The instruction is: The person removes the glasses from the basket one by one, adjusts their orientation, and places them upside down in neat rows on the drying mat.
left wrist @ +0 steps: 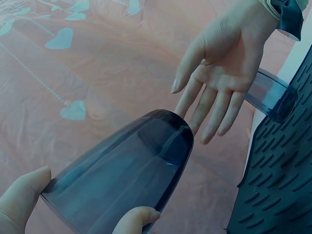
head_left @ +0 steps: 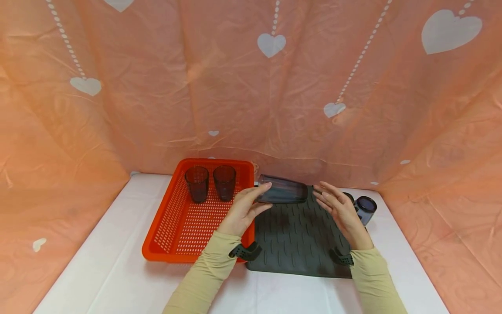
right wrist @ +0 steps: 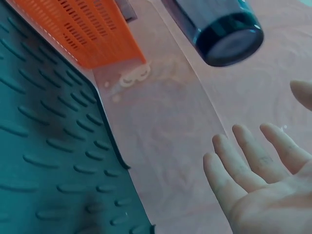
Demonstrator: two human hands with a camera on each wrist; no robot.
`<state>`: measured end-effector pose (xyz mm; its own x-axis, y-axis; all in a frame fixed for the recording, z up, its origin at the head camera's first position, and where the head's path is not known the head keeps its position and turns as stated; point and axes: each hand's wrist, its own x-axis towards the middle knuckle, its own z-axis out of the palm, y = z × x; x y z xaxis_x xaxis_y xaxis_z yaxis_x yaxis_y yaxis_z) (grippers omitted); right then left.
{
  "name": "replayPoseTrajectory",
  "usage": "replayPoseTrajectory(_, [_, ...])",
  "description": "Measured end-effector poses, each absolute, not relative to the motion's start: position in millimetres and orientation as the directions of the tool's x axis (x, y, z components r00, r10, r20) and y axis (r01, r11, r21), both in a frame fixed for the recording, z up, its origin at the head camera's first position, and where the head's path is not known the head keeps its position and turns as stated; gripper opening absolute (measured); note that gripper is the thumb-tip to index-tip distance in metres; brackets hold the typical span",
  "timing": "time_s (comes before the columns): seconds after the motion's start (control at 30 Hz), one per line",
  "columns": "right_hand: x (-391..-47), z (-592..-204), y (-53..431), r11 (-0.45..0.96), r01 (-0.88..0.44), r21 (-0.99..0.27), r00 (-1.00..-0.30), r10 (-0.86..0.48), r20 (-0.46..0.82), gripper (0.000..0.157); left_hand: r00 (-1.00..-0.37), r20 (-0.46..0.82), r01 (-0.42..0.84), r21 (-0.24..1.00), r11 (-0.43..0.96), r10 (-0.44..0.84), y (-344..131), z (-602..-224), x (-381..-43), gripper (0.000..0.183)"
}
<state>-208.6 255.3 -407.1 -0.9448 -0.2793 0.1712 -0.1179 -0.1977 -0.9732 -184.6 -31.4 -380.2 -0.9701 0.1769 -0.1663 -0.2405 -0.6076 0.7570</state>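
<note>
Sideways, glass (head_left: 289,192) above table (head_left: 113,246), drape (head_left: 227,87) behind

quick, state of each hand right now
Left hand: holding a glass on its side.
Right hand: open, holding nothing, near the glass's base.

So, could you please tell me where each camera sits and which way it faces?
Head: worn on the head, looking forward and down at the basket, mat and held glass; the left hand, right hand and sleeves show.
Left wrist: on that wrist, looking along the held glass toward the right hand; parts of the left hand show low down.
Right wrist: on that wrist, looking past the right hand at the held glass's base, mat and basket.
Shared: both wrist views show the held glass, mat and right hand.
</note>
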Motion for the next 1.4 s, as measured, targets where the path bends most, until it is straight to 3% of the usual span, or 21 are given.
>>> replayPoseTrajectory(0.33, [-208,-409,233,-0.196,-0.078,-0.978,-0.948,-0.290,0.134,0.056,-0.966,-0.190,-0.259,0.760,-0.595,0.178,-31,-377,-183,0.011])
replayPoseTrajectory(1.4, [-205,-412,201,-0.191,-0.037,-0.981,-0.951,-0.294,0.093,0.055,-0.966,-0.190,-0.257,0.772,-0.582,0.176,-31,-381,-179,0.014])
